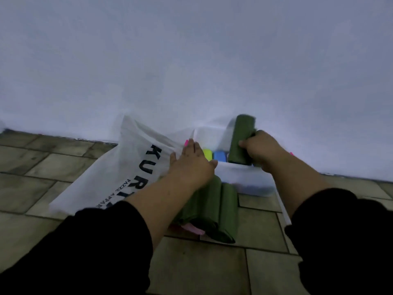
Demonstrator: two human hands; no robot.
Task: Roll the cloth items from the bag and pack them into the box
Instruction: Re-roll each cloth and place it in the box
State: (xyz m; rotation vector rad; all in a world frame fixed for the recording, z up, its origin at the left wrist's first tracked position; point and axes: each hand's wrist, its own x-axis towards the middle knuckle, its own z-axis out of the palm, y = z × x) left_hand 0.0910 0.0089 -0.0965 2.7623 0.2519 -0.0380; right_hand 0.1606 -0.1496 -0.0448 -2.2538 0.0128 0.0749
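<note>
Two black sleeves (89, 248) fill the foreground, forearms reaching over a tiled floor (202, 271). Left hand (191, 165): fingers spread and flat, grasping nothing, resting at the edge of the white printed bag (119, 167) beside the near-left corner of the box. Right hand (260, 151): clenched around a rolled olive-green cloth (241, 139), held roughly upright over the white box (244, 177), its lower end at or just inside the opening — contact with the contents cannot be judged. Inside the box, a yellow roll (207, 154) and a blue roll (220, 156) stand side by side. Two further green rolls (217, 207) lie on the floor in front of the box, beneath the left forearm, with a pink cloth (195, 228) showing under them. Handling: the roll is probably light and soft, and liable to unwind — best gripped around its middle, compressing the layers, and wedged against its neighbours.
</note>
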